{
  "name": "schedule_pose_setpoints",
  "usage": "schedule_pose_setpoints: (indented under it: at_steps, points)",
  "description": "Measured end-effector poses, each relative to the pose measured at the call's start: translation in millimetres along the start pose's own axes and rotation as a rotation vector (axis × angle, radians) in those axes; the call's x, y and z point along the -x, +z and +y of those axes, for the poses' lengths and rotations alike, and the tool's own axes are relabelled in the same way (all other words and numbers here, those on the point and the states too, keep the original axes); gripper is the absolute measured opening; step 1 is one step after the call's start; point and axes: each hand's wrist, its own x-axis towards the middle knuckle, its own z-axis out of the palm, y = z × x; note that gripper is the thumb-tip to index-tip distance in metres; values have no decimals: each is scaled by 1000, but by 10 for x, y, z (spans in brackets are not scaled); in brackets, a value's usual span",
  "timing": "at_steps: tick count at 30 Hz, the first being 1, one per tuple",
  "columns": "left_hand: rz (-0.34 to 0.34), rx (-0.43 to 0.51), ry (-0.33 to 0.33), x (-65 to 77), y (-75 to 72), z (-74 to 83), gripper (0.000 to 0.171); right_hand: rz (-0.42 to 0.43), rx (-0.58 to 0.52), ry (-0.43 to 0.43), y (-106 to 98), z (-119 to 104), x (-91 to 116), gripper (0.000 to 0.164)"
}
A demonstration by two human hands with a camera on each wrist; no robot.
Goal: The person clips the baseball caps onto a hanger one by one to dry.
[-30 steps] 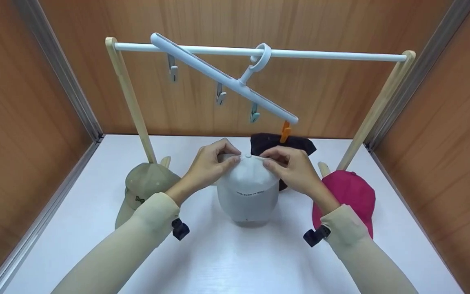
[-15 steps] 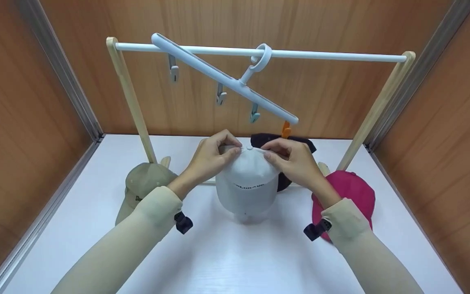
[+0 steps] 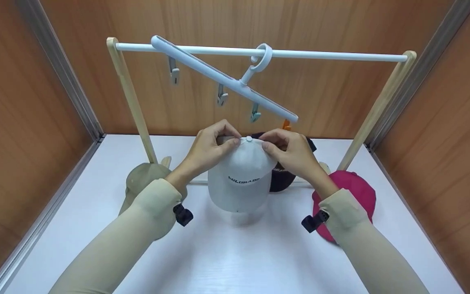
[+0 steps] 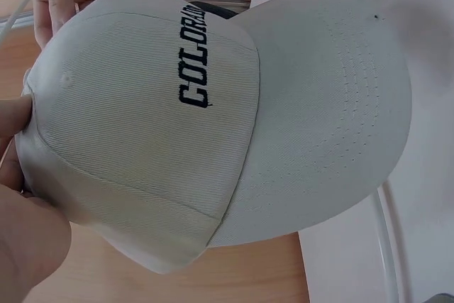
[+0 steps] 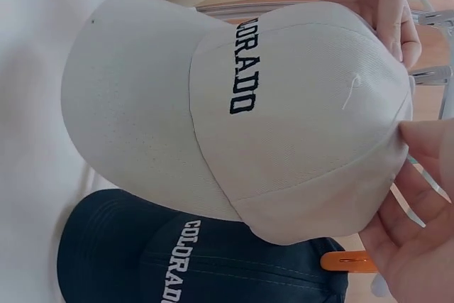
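Note:
A light grey baseball cap (image 3: 241, 175) with dark "COLORADO" lettering hangs brim down between both hands, raised over the white table. My left hand (image 3: 212, 147) pinches the crown beside the top button between thumb and fingers. On the button's other side, my right hand (image 3: 290, 153) pinches the crown the same way. Above the cap a pale blue hanger (image 3: 227, 79) tilts down to the right from the rail. Bare clips (image 3: 221, 97) dangle along it. In the right wrist view its orange clip (image 5: 347, 261) grips a dark navy cap (image 5: 198, 264), which hangs behind the grey one.
A khaki cap (image 3: 143, 181) lies at the left foot of the rack, partly hidden by the left arm. A crimson cap (image 3: 353, 192) lies at the right foot. Wooden legs (image 3: 131, 98) carry the white rail (image 3: 333, 55). Wood-patterned walls (image 3: 14, 134) enclose the table.
Both hands have lifted the grey cap upward and slightly away from me, its front lettering now showing more fully. The navy cap's upper part has become more covered. The hanger has barely shifted.

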Motion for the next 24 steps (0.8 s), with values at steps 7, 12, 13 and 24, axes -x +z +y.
schedule_pose_setpoints:
  at_steps: [7,12,13,24]
  points:
    - [-10,56,3,-37,-30,39,11,25,17,-23,-40,-46,-81,25]
    - [7,60,-7,-38,-39,43,13,52,15,2,-48,-70,-142,32]
    - [9,62,-7,-37,-41,44,14,49,6,11,-47,-75,-155,34]
    - [6,72,39,-53,-64,51,13,-40,-250,149,-36,-106,-296,58]
